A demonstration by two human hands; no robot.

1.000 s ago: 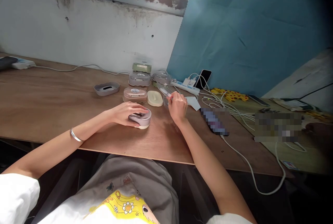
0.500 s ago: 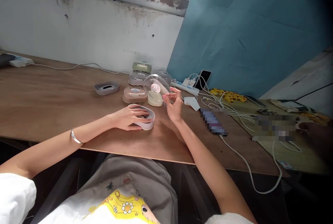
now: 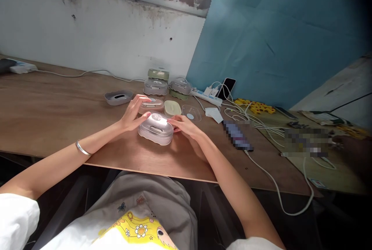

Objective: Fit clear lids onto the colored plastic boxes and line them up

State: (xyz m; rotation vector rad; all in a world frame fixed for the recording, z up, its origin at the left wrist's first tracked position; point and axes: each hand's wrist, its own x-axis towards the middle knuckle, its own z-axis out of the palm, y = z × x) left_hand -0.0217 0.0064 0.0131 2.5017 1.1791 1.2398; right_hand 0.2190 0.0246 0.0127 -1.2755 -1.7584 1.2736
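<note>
A pale lilac-grey soap box with a clear lid sits on the table in front of me, a round sticker on its top. My left hand is at its left, fingers spread, the thumb by the lid's upper left edge. The fingers of my right hand hold the box's right end. Just behind stand a pink soap box and a cream box base. Beside the base lies a loose clear lid. Further left is an open grey tray with a dark slot.
Against the wall stand stacked boxes, a green one on top, and another grey-lidded box. To the right are a power strip, an upright phone, a white card-like piece and tangled cables. A blue cloth hangs behind.
The clear lid my right hand held up is now down on the grey box. My left hand has come out of the box and moved up and left, fingers spreading.
</note>
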